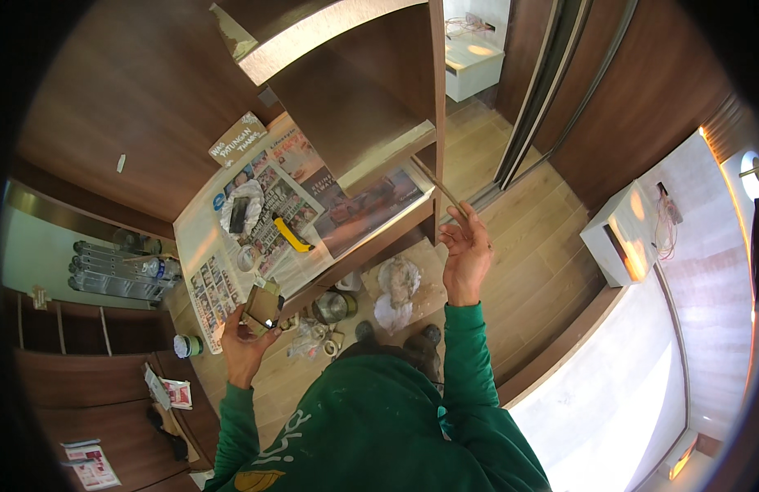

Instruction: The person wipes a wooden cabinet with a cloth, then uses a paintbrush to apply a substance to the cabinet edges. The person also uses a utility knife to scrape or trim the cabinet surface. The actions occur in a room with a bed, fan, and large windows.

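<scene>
My left hand [245, 353] is closed around a small square brownish container [263, 305], held beside the newspaper-covered surface. Between the fingertips of my right hand [465, 262] is a thin stick [439, 185], perhaps a brush handle. Its far end reaches the edge of the brown cabinet panel [363, 74], near a pale patchy strip [387, 156]. Whether that tip touches the panel I cannot tell. On the newspaper [346, 209] lie a yellow-handled cutter [292, 234] and a dark block on crumpled white wrapping [241, 210].
A handwritten cardboard sign [237, 139] stands at the back of the newspaper. Below me are a tub [334, 306], rags [396, 291] and plastic bags on the wood floor. A folded metal ladder [121, 271] lies at left. Sliding door tracks [531, 98] run at right.
</scene>
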`<action>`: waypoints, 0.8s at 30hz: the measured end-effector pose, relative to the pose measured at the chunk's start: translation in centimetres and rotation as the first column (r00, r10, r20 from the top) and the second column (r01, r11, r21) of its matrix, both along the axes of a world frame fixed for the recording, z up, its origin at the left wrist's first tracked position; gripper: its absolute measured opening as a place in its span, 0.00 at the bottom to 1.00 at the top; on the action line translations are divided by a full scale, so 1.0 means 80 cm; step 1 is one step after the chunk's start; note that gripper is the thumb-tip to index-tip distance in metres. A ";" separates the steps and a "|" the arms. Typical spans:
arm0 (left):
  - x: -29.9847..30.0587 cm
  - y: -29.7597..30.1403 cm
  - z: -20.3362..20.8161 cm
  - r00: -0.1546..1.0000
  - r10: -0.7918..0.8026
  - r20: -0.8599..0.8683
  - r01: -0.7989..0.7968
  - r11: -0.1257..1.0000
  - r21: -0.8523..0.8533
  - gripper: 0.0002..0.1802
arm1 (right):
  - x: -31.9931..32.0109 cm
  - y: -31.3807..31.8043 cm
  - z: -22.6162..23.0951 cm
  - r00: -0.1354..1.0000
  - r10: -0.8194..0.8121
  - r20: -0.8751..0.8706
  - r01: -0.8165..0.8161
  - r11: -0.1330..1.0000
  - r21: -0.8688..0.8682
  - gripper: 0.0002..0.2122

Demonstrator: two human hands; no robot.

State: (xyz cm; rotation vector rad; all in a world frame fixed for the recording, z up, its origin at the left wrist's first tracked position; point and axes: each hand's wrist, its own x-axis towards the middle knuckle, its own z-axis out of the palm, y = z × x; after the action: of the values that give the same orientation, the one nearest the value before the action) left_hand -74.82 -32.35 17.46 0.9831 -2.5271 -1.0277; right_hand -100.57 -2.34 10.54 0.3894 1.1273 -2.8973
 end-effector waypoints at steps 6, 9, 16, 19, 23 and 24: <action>0.003 -0.002 0.005 0.996 0.034 0.086 -0.030 0.999 -0.044 0.48 | -0.005 -0.013 -0.004 1.000 0.009 0.028 -0.008 1.000 -0.022 0.20; 0.002 -0.001 0.007 0.995 0.040 0.095 -0.037 0.999 -0.038 0.48 | -0.010 -0.014 -0.007 1.000 0.011 0.019 -0.011 1.000 -0.002 0.20; -0.004 0.004 0.009 0.997 0.031 0.076 -0.030 0.999 -0.016 0.49 | -0.013 -0.007 -0.012 1.000 0.016 -0.011 -0.016 1.000 -0.001 0.22; -0.006 0.003 0.007 0.999 0.026 0.048 -0.027 1.000 0.017 0.49 | -0.010 -0.009 -0.012 0.999 0.041 0.005 -0.041 0.999 0.014 0.21; -0.007 -0.004 0.002 0.997 0.038 0.064 -0.040 0.999 0.033 0.48 | -0.019 -0.012 -0.011 1.000 0.025 -0.011 -0.024 0.999 0.021 0.21; -0.006 -0.006 0.001 0.999 0.015 0.047 -0.016 1.000 0.011 0.48 | -0.024 -0.012 -0.011 1.000 0.012 -0.013 -0.012 1.000 0.019 0.21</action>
State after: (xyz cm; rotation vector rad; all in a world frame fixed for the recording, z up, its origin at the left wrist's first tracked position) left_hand -75.32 -32.81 17.51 1.0404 -2.5499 -1.0270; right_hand -102.47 -3.28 9.64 0.3637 1.1549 -2.8849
